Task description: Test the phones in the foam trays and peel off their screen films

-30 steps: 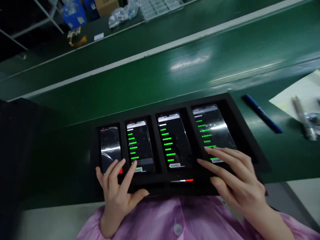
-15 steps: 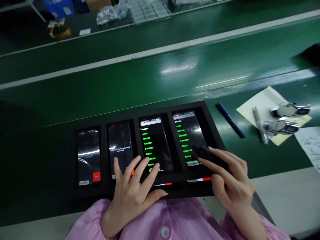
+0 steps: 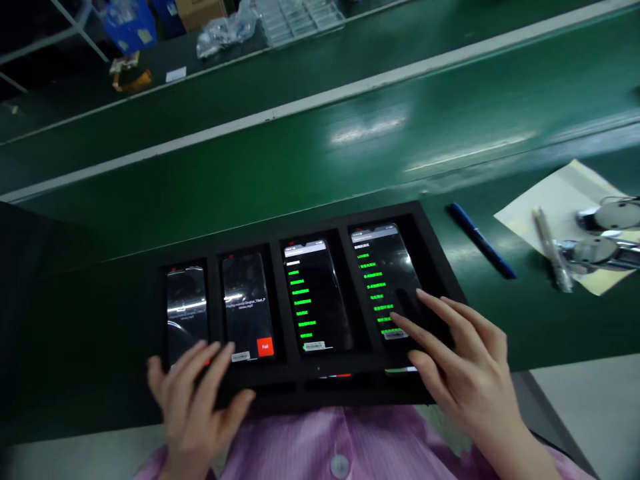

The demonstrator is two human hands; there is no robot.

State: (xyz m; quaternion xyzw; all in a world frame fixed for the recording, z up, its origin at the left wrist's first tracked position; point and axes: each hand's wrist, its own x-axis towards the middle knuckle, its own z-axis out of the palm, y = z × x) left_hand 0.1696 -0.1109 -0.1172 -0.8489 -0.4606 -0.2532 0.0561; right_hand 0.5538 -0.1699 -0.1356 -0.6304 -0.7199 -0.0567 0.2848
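Observation:
A black tray (image 3: 440, 267) lies on the green belt close to me, with several phones side by side in its slots. My left hand (image 3: 193, 400) spreads its fingers over the lower end of the leftmost phone (image 3: 186, 307). The second phone (image 3: 246, 303) shows a red button at its bottom. The third phone (image 3: 310, 293) shows a list of green lines. My right hand (image 3: 460, 367) rests at the tray's right front, its index fingertip on the lower part of the rightmost phone (image 3: 383, 273), which also shows green lines.
A blue pen (image 3: 480, 240) lies on the belt right of the tray. Farther right, a yellowish sheet (image 3: 555, 200) carries a silver pen (image 3: 550, 250) and metal tools (image 3: 605, 233). Boxes, bags and a clear tray (image 3: 300, 17) sit beyond the belt.
My left hand slid from the third phone's bottom edge left to the leftmost phone. My right hand stayed on the rightmost phone. The view shifted slightly.

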